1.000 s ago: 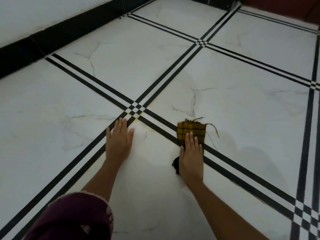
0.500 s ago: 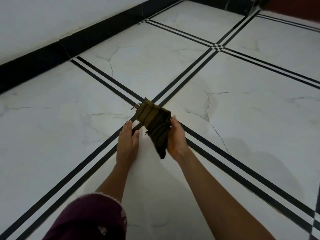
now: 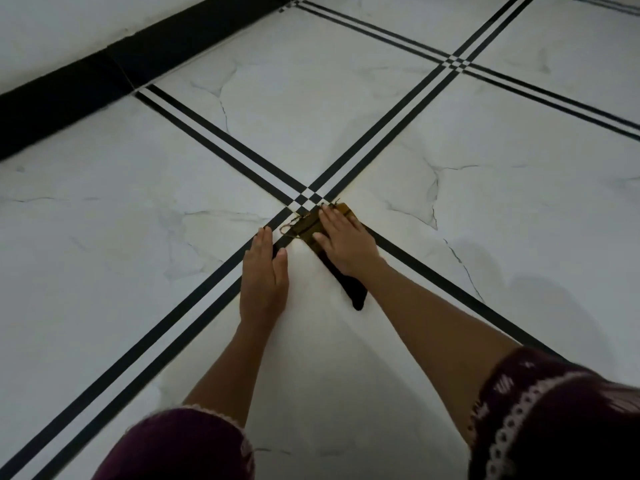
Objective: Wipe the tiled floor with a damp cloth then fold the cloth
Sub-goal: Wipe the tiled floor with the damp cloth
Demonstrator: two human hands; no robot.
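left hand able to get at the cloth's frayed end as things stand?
Probably yes. The left hand lies flat on the floor beside the cloth, fingertips close to the loose threads. Nothing sits between them; the right hand covers only the cloth's middle.

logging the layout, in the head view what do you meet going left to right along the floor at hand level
black skirting → left hand, flat on the tiled floor → right hand, pressing the cloth
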